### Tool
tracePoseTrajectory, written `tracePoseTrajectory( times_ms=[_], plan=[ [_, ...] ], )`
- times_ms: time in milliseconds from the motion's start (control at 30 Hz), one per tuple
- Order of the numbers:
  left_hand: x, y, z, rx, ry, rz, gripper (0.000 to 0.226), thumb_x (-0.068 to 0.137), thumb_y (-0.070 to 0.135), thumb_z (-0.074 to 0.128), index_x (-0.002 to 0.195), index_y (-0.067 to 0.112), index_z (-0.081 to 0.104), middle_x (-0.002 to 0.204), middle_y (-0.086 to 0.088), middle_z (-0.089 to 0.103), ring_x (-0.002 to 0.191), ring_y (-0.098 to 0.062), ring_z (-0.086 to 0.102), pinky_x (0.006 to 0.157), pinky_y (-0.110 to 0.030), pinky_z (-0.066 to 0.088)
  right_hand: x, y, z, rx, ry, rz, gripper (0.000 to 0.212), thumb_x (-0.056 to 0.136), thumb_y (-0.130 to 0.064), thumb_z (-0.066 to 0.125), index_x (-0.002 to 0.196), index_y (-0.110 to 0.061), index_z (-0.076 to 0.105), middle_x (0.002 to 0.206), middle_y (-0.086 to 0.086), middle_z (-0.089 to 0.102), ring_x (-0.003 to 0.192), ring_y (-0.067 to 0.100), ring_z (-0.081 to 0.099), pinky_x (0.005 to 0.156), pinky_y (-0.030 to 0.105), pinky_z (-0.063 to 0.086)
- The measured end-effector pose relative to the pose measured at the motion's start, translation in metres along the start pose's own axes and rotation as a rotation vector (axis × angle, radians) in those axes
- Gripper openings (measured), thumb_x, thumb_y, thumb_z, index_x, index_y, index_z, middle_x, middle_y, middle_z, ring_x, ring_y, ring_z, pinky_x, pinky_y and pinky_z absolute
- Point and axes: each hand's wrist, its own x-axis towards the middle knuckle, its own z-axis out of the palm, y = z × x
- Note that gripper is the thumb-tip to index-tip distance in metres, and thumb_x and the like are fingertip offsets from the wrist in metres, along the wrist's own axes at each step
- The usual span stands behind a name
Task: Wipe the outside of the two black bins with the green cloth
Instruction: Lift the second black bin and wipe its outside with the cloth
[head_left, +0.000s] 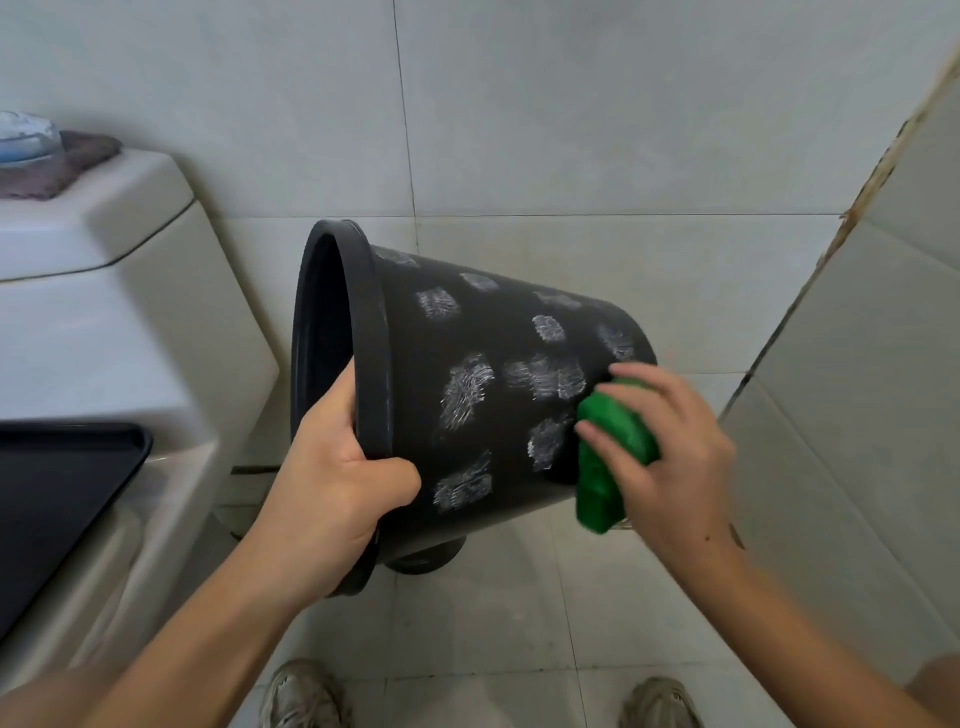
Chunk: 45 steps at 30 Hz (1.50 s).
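Fingers of the left hand clamp the rim of the black bin, held tilted off the floor; the right hand pinches the green cloth against its base-end wall. Hard scrubbing could twist the bin loose.

Two black bins, one green cloth, two shoes.

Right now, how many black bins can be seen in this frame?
2. One black bin is tilted on its side, its rim gripped by the left hand. A second black bin sits beneath it on the floor, mostly hidden.
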Motion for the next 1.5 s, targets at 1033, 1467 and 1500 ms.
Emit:
tracePoseTrajectory(
  times_ms=[1033,1467,1500],
  plan=[
    [-0.001,-0.005,-0.006,-0.027,0.055,-0.031,0.059,0.044,-0.004,0.054,0.083,0.036,0.072,0.073,-0.006,0.067,0.067,-0.029,0.063,0.061,-0.037,0.048,0.014,0.003,-0.012,-0.012,0.054,0.151,0.036,0.087,-0.041,0.061,0.103,-0.012,0.074,0.109,0.001,0.066,0.098,0.016,0.062,0.089,0.028,0.048],
    [-0.001,-0.003,0.004,-0.032,0.071,-0.035,0.055,0.039,0.002,0.06,0.078,0.04,0.071,0.066,0.0,0.066,0.06,-0.019,0.063,0.051,-0.031,0.051,0.029,0.002,-0.015,-0.012,0.02,0.123,0.04,0.086,-0.045,0.061,0.107,-0.014,0.074,0.111,0.001,0.065,0.097,0.008,0.058,0.087,0.02,0.046],
    [-0.001,-0.003,0.005,-0.032,0.067,-0.029,0.055,0.04,0.001,0.06,0.076,0.04,0.071,0.064,0.001,0.065,0.058,-0.016,0.062,0.048,-0.028,0.05,0.039,0.006,-0.018,0.019,0.064,0.2,0.039,0.085,-0.046,0.063,0.107,-0.016,0.074,0.11,0.0,0.065,0.095,0.002,0.055,0.086,0.015,0.044]
  ],
)
